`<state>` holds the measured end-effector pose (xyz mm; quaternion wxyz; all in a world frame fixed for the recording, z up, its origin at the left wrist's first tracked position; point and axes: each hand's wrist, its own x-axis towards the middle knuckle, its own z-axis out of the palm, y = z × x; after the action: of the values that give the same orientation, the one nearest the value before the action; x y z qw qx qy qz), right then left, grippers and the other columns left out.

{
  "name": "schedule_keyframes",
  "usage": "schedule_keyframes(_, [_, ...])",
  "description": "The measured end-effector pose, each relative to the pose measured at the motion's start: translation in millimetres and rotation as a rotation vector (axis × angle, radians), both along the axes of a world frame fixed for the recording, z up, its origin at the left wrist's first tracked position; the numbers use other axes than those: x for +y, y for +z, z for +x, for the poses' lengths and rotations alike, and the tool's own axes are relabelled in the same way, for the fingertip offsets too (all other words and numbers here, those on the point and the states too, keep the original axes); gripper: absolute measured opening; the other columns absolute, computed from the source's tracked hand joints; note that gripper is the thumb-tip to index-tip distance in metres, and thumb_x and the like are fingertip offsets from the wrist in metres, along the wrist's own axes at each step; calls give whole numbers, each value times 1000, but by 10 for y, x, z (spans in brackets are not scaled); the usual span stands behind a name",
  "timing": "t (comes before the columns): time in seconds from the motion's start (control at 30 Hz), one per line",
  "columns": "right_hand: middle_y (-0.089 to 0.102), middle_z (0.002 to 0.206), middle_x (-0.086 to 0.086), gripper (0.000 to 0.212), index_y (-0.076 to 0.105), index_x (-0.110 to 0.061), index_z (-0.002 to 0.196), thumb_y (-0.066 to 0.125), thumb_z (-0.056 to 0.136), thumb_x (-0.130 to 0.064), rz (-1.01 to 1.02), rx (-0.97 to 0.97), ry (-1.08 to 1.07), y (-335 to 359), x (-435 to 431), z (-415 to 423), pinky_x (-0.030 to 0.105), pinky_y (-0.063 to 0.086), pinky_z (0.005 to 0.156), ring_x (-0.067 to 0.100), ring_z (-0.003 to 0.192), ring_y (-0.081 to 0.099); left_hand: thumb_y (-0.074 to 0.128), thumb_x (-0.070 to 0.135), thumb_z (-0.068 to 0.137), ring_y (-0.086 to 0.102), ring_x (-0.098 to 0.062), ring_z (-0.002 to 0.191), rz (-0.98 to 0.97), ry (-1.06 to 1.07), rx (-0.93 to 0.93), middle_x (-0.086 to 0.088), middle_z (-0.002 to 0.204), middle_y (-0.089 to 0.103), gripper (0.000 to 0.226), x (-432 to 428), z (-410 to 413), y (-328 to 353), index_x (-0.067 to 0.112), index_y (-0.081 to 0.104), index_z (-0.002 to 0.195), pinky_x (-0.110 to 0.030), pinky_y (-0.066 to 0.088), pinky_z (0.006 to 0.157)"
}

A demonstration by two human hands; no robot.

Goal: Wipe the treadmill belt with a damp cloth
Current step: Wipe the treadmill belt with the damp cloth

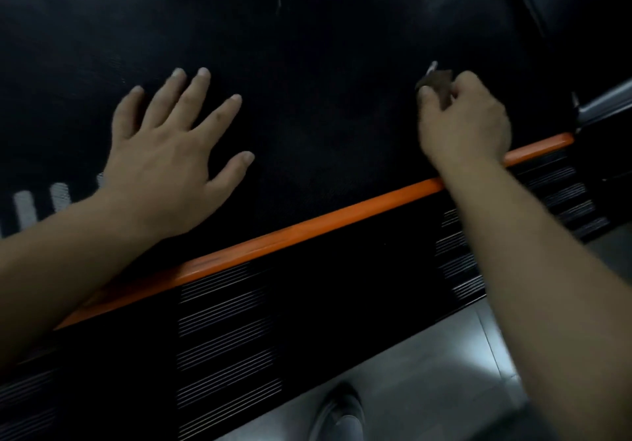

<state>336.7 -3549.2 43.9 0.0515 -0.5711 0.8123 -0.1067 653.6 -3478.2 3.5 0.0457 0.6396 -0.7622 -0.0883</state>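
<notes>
Black treadmill belt [307, 47] fills our view, edged by an orange strip [307, 228]. Our left hand [171, 153] lies flat on the belt, fingers spread, holding nothing. Our right hand [461, 122], well apart, curls around a small dark cloth [439, 79] over the belt.

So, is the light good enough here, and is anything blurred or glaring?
Head view: the light is dim, so the black treadmill belt shows almost no texture; head view: the right hand and the small brownish thing it pinches are smeared by motion, too blurred to identify; head view: the left hand, flat on the belt, is sharper, and the floor tiles carry pale glare.
</notes>
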Motion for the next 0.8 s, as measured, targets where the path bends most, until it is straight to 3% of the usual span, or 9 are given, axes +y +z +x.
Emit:
schedule_keyframes(0.07, [67, 105, 7, 33, 53, -22, 108, 48, 96, -52, -6, 24, 127, -65, 101, 413, 41, 46, 79, 34, 99, 63, 18, 72, 93, 0, -25, 158, 9, 24, 2, -7, 172, 8, 78, 64, 104, -10, 34, 22, 161, -54, 1, 125])
schedule_keyframes(0.17, [65, 99, 7, 31, 55, -23, 109, 51, 95, -51, 11, 8, 478, -102, 377, 812, 42, 49, 77, 31, 90, 62, 19, 72, 94, -2, -23, 158, 14, 18, 22, -6, 172, 6, 78, 150, 253, -19, 33, 22, 162, -51, -1, 127])
schedule_keyframes(0.23, [66, 102, 8, 31, 57, -24, 109, 52, 95, -51, 28, 3, 411, -54, 325, 674, 41, 48, 78, 33, 94, 63, 19, 72, 94, -2, -23, 158, 16, 13, 23, -5, 172, 6, 78, 192, 363, -17, 33, 22, 162, -49, -2, 127])
schedule_keyframes(0.37, [65, 106, 7, 25, 52, -23, 102, 49, 97, -48, 17, -32, 49, -8, 262, 511, 36, 39, 74, 34, 102, 61, 18, 72, 94, -2, -22, 158, 17, 13, 22, -5, 172, 6, 78, 280, 602, -28, 33, 21, 162, -48, -2, 127])
schedule_keyframes(0.47, [66, 105, 8, 33, 54, -22, 111, 48, 97, -51, 25, -51, 194, -156, 439, 1212, 36, 40, 71, 32, 96, 62, 17, 73, 95, -3, -22, 158, 13, 52, 5, -5, 172, 5, 78, 375, 843, -38, 34, 20, 162, -50, -2, 127])
schedule_keyframes(0.57, [63, 95, 3, 28, 54, -25, 102, 51, 96, -51, -4, -91, 423, -202, 574, 1652, 34, 42, 66, 24, 85, 59, 19, 72, 95, -3, -24, 158, 15, 83, 7, -7, 172, 5, 77, 488, 1096, -43, 33, 21, 162, -50, -2, 127])
schedule_keyframes(0.7, [59, 93, -1, 21, 46, -30, 90, 55, 94, -48, -58, -137, 289, -136, 284, 1507, 27, 30, 57, 18, 84, 56, 15, 71, 95, -4, -25, 158, 30, 89, 20, -8, 172, 4, 79, 545, 1145, -52, 31, 20, 162, -48, -4, 127])
schedule_keyframes(0.8, [58, 100, 0, 22, 50, -28, 96, 56, 93, -49, -91, -114, 233, -182, 240, 1719, 29, 36, 65, 21, 92, 58, 14, 70, 95, -5, -25, 158, 17, 111, 31, -8, 172, 4, 78, 545, 1088, -70, 30, 20, 162, -50, -5, 127])
